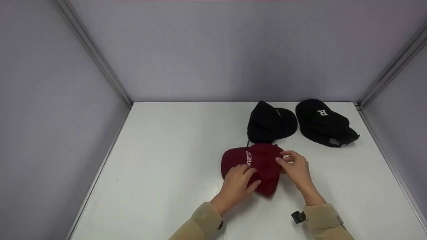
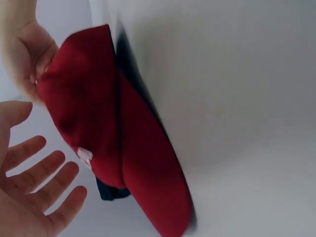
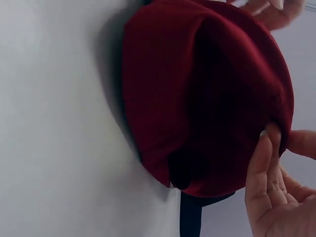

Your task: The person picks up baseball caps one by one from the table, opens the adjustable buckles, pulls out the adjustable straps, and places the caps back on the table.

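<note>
A dark red baseball cap (image 1: pixel 265 160) with white lettering lies on the white table, its brim toward the left. My right hand (image 1: pixel 298 168) pinches the cap's back rim; in the right wrist view the thumb is outside and the fingers (image 3: pixel 266 153) reach inside the opening. Over the front of the crown is my left hand (image 1: pixel 237 183). Its fingers (image 2: pixel 49 168) are spread and apart from the cloth in the left wrist view. The cap's hollow inside faces the right wrist camera, and its depth is dark.
Just behind the red cap sits a black cap (image 1: pixel 267 125), its brim to the right. Another black cap (image 1: pixel 322 121) with a white letter R lies at the back right. Grey panels (image 1: pixel 213 50) wall the table (image 1: pixel 160 160) at the back and both sides.
</note>
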Motion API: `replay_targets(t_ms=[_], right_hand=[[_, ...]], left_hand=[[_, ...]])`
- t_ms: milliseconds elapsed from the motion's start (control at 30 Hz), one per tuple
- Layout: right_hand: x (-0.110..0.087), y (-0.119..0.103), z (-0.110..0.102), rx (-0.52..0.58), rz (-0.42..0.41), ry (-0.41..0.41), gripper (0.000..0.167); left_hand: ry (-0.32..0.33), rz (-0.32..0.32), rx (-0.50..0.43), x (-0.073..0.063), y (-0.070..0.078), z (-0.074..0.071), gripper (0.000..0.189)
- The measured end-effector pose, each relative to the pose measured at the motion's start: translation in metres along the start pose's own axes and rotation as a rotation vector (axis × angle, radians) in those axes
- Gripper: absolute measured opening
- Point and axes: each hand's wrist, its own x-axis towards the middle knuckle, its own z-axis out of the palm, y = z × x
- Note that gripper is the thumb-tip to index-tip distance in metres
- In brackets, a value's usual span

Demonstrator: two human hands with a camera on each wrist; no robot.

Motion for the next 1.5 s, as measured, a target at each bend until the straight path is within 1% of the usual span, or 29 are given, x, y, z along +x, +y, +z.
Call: replay_targets(t_ms=[167,233,433,567,700,767,867,900,967,1033,1100,1133,1167,1233,1367,1433,1500], right_hand=[[-0.003,-0.007,0.008,0.04,-0.003,-0.004,0.036],[-0.003,-0.008,0.011,0.047,-0.008,-0.003,0.036],[-0.004,-0.013,0.016,0.041,-0.033,0.007,0.032],[-0.004,-0.016,0.019,0.041,-0.056,0.015,0.031],[-0.003,-0.017,0.021,0.066,-0.086,0.015,0.031],[-0.003,-0.016,0.022,0.088,-0.097,0.004,0.032],[-0.003,-0.015,0.021,0.12,-0.102,-0.035,0.035],[-0.005,-0.02,0.019,0.129,-0.1,-0.055,0.036],[-0.006,-0.024,0.017,0.143,-0.103,-0.09,0.035],[-0.007,-0.026,0.014,0.143,-0.127,-0.111,0.033],[-0.007,-0.028,0.011,0.125,-0.171,-0.113,0.03],[-0.005,-0.023,0.011,0.109,-0.205,-0.104,0.029],[-0.004,-0.02,0.01,0.095,-0.244,-0.094,0.027],[-0.003,-0.018,0.008,0.032,-0.334,-0.06,0.023],[-0.001,-0.014,0.006,-0.106,-0.536,0.01,0.019],[0.001,-0.011,0.006,-0.164,-0.632,0.037,0.021],[0.003,-0.008,0.006,-0.2,-0.713,0.05,0.025]], left_hand=[[-0.024,0.005,0.004,0.007,0.009,0.001,0.033],[-0.017,0.002,0.008,0.008,0.01,0.002,0.032],[0.018,0.01,0.026,0.011,0.011,0.002,0.029],[0.02,0.015,0.057,0.011,0.01,0.002,0.027],[0.026,0.025,0.077,0.012,0.009,0.001,0.022],[0.033,0.032,0.079,0.012,0.009,0.0,0.02],[0.051,0.03,0.08,0.013,0.006,-0.002,0.016],[0.059,0.029,0.082,0.013,0.005,-0.004,0.015],[0.073,0.02,0.07,0.015,0.002,-0.008,0.014],[0.072,-0.003,0.038,0.017,-0.002,-0.014,0.013],[0.06,-0.037,-0.024,0.019,-0.006,-0.022,0.013],[0.052,-0.061,-0.066,0.02,-0.008,-0.027,0.014],[0.045,-0.083,-0.106,0.021,-0.01,-0.032,0.014],[0.042,-0.119,-0.172,0.024,-0.015,-0.042,0.015],[0.078,-0.149,-0.248,0.03,-0.026,-0.057,0.014],[0.092,-0.162,-0.277,0.032,-0.031,-0.064,0.013],[0.091,-0.178,-0.316,0.035,-0.035,-0.07,0.013]])
